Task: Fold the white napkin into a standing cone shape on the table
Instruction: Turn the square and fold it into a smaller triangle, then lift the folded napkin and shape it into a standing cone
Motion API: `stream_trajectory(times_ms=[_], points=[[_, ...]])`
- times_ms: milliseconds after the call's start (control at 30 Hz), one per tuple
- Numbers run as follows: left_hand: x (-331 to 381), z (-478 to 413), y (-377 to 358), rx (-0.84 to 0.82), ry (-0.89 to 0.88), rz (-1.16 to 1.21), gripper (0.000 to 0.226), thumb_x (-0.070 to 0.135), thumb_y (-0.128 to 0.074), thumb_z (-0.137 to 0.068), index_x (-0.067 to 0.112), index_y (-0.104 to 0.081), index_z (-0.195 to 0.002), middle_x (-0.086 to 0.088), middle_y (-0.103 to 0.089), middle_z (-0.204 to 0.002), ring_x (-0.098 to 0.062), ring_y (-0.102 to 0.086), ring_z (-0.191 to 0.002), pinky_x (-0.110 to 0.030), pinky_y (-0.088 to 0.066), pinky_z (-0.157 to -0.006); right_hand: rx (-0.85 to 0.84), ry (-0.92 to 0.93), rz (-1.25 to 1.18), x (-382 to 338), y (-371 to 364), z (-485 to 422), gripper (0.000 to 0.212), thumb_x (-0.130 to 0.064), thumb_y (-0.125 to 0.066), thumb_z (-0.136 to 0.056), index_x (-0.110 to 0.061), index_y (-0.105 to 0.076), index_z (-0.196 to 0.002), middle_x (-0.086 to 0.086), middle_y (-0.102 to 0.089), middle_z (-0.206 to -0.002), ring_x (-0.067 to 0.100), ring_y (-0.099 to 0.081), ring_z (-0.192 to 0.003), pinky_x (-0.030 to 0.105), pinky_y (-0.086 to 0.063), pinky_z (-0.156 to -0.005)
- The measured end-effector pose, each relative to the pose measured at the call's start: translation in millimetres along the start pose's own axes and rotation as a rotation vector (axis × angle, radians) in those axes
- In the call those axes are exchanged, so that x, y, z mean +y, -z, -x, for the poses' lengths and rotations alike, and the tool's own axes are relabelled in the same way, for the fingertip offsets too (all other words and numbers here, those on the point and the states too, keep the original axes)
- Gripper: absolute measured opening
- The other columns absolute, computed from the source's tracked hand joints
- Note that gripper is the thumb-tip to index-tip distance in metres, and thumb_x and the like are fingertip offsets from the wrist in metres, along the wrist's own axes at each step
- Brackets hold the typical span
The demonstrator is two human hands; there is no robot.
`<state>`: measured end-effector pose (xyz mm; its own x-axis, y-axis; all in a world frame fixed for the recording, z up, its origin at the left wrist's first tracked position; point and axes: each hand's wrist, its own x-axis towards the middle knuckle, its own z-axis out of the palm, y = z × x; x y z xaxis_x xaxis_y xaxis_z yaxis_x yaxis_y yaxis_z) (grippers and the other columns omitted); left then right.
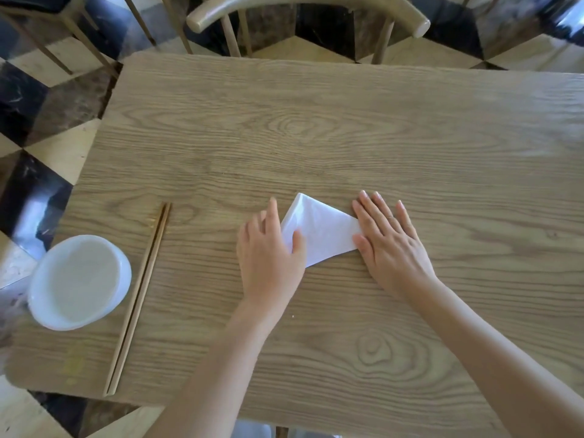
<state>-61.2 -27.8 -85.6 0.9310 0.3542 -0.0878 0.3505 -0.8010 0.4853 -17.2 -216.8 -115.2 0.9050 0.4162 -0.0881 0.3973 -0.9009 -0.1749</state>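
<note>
a: so, nearest us, both forearms reach in from the bottom edge and fan out over the counter (347,128). which step is this, do you reckon?

b: a flattening step, i'd say. the white napkin (319,229) lies flat as a triangle between the two hands, no cone yet. the left hand (268,251) has its thumb laid on the napkin's left part, fingers extended along the sloping left edge. the right hand (390,238) is spread flat, palm down, fingers splayed, pressing over the right corner.

a: so neither is clenched around anything?

b: no, both are open and pressing, well apart from each other with the napkin showing between them.

a: and next?

b: probably rolling or wrapping one corner round while the other hand pins the cloth, so the shape can stand. thin material, likely to spring back.

a: further left?

b: a pair of chopsticks (139,298) beside a white bowl (79,282) near the edge, well clear of the work. beyond the far edge, a wooden chair (309,7).
</note>
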Motion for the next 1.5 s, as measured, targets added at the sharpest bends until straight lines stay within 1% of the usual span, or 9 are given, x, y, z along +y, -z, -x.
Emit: stream_trajectory(times_ms=[267, 433, 500, 600, 767, 900, 1067, 1233, 1500], points=[[23.6, -54.9, 20.1, -0.375, 0.042, 0.472, 0.027, 0.026, -0.061, -0.082, 0.007, -0.045, -0.073, 0.003, -0.038, -0.063, -0.009, -0.035, -0.058, -0.019, -0.028, -0.051, 0.019, 0.003, -0.062, 0.8, 2.2, 1.0, 0.059, -0.042, -0.016, -0.096, -0.014, -0.016, -0.148, 0.0, -0.013, -0.157, 0.009, -0.005, -0.144, 0.031, 0.006, -0.118], [27.8, -25.0, 46.4, -0.477, -0.22, 0.694, 0.007, 0.02, -0.068, -0.082, 0.014, -0.068, -0.085, 0.005, -0.064, -0.074, -0.001, -0.053, -0.07, -0.011, -0.036, -0.065, -0.096, 0.11, -0.402, -5.7, 47.6, -9.8, 0.07, -0.048, -0.043, -0.087, -0.026, -0.016, -0.148, -0.015, -0.02, -0.153, -0.003, -0.019, -0.138, 0.02, -0.017, -0.112], [34.9, -19.1, 57.7, -0.484, -0.26, 0.768, 0.006, 0.015, -0.068, -0.082, 0.02, -0.07, -0.085, 0.017, -0.068, -0.078, 0.003, -0.059, -0.075, -0.009, -0.039, -0.069, -0.266, 0.125, -0.528, -19.6, 81.0, -15.8, 0.052, -0.038, -0.059, -0.086, -0.036, -0.041, -0.135, -0.034, -0.055, -0.115, -0.017, -0.047, -0.097, 0.005, -0.036, -0.08], [39.6, -16.6, 76.1, -0.416, -0.259, 0.846, 0.011, 0.018, -0.068, -0.081, 0.028, -0.072, -0.084, 0.017, -0.072, -0.081, -0.001, -0.061, -0.073, -0.015, -0.042, -0.065, -0.451, 0.13, -0.659, -21.8, 105.3, -21.7, 0.014, -0.026, -0.059, -0.089, -0.024, -0.064, -0.077, -0.024, -0.059, -0.05, -0.005, -0.052, -0.047, 0.007, -0.037, -0.05], [27.9, -14.3, 76.0, -0.363, -0.165, 0.97, 0.011, 0.027, -0.068, -0.076, 0.032, -0.074, -0.083, 0.005, -0.074, -0.083, -0.011, -0.058, -0.072, -0.025, -0.043, -0.063, -0.624, 0.113, -0.831, -17.4, 115.0, -22.5, 0.019, -0.022, -0.057, -0.091, -0.006, -0.064, -0.082, -0.007, -0.066, -0.058, 0.007, -0.043, -0.039, 0.015, -0.036, -0.042], [22.9, -20.5, 68.1, -0.722, 0.02, 1.08, 0.021, 0.022, -0.067, -0.08, 0.024, -0.069, -0.101, 0.007, -0.071, -0.081, -0.006, -0.064, -0.071, -0.017, -0.048, -0.059, -0.654, 0.104, -0.813, -10.5, 113.5, -26.0, 0.026, -0.024, -0.058, -0.09, -0.015, -0.06, -0.066, -0.006, -0.06, -0.05, 0.007, -0.039, -0.039, 0.014, -0.032, -0.04], [27.7, -22.3, 60.7, -1.203, -0.013, 0.868, 0.034, 0.019, -0.061, -0.085, 0.01, -0.059, -0.118, -0.02, -0.068, -0.108, -0.033, -0.068, -0.084, -0.038, -0.056, -0.072, -0.693, 0.093, -0.768, -1.6, 124.9, -27.6, 0.03, -0.025, -0.056, -0.092, -0.029, -0.061, -0.063, -0.012, -0.058, -0.049, 0.004, -0.045, -0.043, 0.013, -0.034, -0.041], [26.7, -28.6, 62.5, -1.162, 0.083, 0.995, 0.022, 0.027, -0.064, -0.079, 0.012, -0.071, -0.094, -0.018, -0.071, -0.088, -0.017, -0.057, -0.048, -0.021, -0.043, -0.04, -0.644, -0.049, -0.717, 26.7, 145.0, -20.4, 0.038, -0.041, -0.059, -0.085, -0.022, -0.061, -0.052, -0.009, -0.047, -0.035, 0.007, -0.033, -0.034, 0.019, -0.026, -0.038], [39.3, -13.0, 59.6, -1.177, 0.08, 0.928, 0.016, 0.024, -0.058, -0.082, 0.008, -0.053, -0.083, 0.0, -0.056, -0.06, -0.005, -0.029, -0.037, -0.015, -0.02, -0.036, -0.674, 0.007, -0.806, 33.8, 134.8, -17.5, 0.03, -0.043, -0.06, -0.079, -0.021, -0.062, -0.059, -0.003, -0.052, -0.048, 0.016, -0.036, -0.042, 0.022, -0.026, -0.041]])
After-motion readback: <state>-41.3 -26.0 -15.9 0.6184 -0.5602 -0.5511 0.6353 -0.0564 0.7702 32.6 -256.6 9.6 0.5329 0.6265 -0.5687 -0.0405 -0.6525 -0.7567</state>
